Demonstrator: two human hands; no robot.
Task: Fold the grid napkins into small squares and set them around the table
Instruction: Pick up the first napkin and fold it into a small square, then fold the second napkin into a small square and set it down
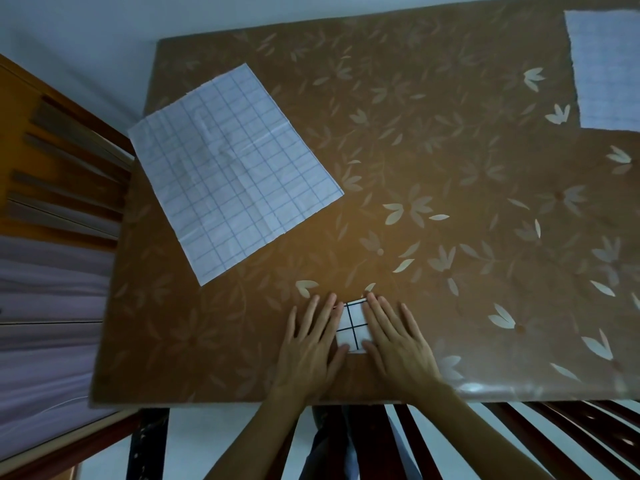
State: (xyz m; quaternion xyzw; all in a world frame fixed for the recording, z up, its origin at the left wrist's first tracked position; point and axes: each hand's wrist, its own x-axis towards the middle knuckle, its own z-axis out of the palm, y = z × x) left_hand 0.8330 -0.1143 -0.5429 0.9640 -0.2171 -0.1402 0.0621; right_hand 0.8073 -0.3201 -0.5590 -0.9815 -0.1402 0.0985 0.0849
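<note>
Table (450, 168) edge sits just behind your wrists, with open tabletop ahead of your fingertips. Folded napkin (353, 327) runs lengthwise along your fingers, between both hands. Left hand (311, 348) and right hand (398, 344) lie flat, fingers straight, pressing its sides. Unfolded napkin (232, 168) lies ahead-left.

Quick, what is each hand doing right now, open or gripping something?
Left hand: open, fingers flat, pressing the small folded white grid napkin.
Right hand: open, flat on the same napkin.
</note>
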